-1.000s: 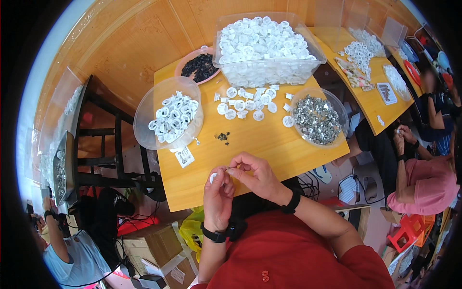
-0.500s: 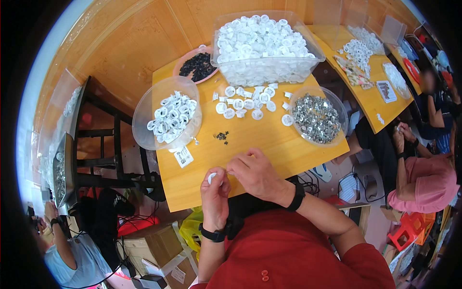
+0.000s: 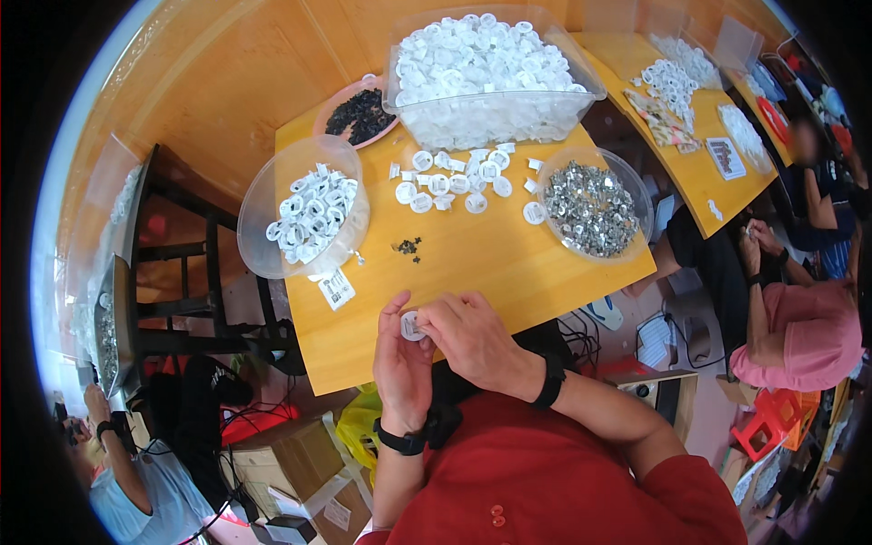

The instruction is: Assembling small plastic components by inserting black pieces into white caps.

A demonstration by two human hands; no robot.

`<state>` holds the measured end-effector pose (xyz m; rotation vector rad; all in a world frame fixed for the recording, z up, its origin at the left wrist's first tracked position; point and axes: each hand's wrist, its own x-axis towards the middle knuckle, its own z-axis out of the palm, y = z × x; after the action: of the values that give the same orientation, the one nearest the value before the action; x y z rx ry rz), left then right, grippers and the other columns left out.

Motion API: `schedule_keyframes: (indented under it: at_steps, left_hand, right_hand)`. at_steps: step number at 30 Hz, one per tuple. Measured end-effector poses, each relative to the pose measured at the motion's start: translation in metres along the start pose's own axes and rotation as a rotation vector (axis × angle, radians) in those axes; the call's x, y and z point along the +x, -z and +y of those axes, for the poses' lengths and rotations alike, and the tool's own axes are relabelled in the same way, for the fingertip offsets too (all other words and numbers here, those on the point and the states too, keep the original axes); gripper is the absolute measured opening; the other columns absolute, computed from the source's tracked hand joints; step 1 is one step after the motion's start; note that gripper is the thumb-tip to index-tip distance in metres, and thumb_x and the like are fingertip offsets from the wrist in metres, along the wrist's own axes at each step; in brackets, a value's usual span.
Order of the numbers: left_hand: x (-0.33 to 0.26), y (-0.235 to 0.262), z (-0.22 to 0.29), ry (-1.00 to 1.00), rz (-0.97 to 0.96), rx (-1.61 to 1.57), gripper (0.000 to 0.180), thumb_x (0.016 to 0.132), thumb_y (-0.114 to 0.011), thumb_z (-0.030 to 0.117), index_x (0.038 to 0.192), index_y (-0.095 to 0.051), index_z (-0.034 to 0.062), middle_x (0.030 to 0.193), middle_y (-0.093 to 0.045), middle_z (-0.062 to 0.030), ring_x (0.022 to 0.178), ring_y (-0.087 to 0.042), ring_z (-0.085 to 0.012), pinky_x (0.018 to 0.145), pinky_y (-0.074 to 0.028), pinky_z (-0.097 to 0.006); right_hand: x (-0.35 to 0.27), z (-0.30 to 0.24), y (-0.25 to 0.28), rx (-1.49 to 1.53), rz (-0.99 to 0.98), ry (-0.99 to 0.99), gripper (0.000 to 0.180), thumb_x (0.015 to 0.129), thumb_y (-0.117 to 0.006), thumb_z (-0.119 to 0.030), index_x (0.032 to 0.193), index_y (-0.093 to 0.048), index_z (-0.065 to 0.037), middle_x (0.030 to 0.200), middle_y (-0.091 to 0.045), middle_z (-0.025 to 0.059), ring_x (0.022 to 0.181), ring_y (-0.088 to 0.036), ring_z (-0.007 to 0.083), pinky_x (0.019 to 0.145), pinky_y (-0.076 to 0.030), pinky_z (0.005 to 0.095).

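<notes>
A small round white plastic part (image 3: 411,326) is held between my hands near the front edge of the table. My left hand (image 3: 402,377) cups it from the left, fingers pointing up. My right hand (image 3: 472,338) pinches at its right side; whether a smaller piece sits in those fingertips is hidden. Beyond my hands lies a little heap of tiny black pieces (image 3: 409,248). Farther back, several loose white round parts (image 3: 440,184) are spread on the table. A clear round tub (image 3: 252,218) with white parts stands at the left, and another clear tub (image 3: 646,209) of metal pieces at the right.
At the back stand a big clear bin (image 3: 495,123) heaped with white parts and a pink dish (image 3: 389,130) of black pieces. A printed white packet (image 3: 337,291) lies by the left tub. Co-workers sit at both sides, one in a pink top (image 3: 799,327) at the right.
The white part has turned so its round face shows more, and my left fingers have loosened and straightened. My right hand has moved slightly left and down. The view has shifted a little.
</notes>
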<state>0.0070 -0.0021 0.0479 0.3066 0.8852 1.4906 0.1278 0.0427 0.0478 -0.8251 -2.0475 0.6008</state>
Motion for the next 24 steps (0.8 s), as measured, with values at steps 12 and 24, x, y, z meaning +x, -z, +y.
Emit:
schedule_keyframes:
  at_steps: [12, 24]
  left_hand:
    - [-0.0025, -0.0015, -0.0030, -0.043, -0.022, -0.018, 0.033, 0.100, -0.041, 0.025, 0.128, -0.040, 0.0088, 0.091, -0.055, -0.0008, 0.079, -0.048, -0.0096, 0.072, -0.039, -0.025]
    - [0.0020, -0.0066, -0.0076, -0.048, -0.003, 0.037, 0.032, 0.099, -0.043, 0.026, 0.127, -0.038, 0.0098, 0.094, -0.054, -0.0028, 0.077, -0.048, -0.0108, 0.069, -0.040, -0.026]
  right_hand:
    - [-0.0008, 0.0007, 0.0045, -0.042, -0.075, 0.071, 0.010, 0.081, -0.050, -0.009, 0.091, -0.051, -0.009, 0.079, -0.049, 0.0033, 0.073, -0.051, 0.0209, 0.070, -0.035, 0.0346]
    - [-0.0013, 0.0010, 0.0074, 0.258, 0.171, -0.299, 0.013, 0.081, -0.057, -0.004, 0.094, -0.056, -0.001, 0.083, -0.056, 0.0119, 0.073, -0.059, 0.0294, 0.062, -0.045, 0.0369]
